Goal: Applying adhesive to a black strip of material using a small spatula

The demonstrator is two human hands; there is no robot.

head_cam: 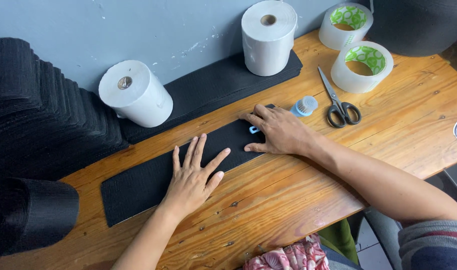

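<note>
Head view: a long black textured strip (pixel 153 177) lies slantwise across the middle of the wooden table (pixel 388 125). The left hand (pixel 193 175) rests flat on it, fingers spread, gripping nothing. The right hand (pixel 278 131) presses down on the strip's upper right end, palm down, with a small blue piece (pixel 253 129) showing under its fingers. Just beyond, right of centre, lie a small blue-and-white cap (pixel 305 106) and scissors (pixel 338 102).
</note>
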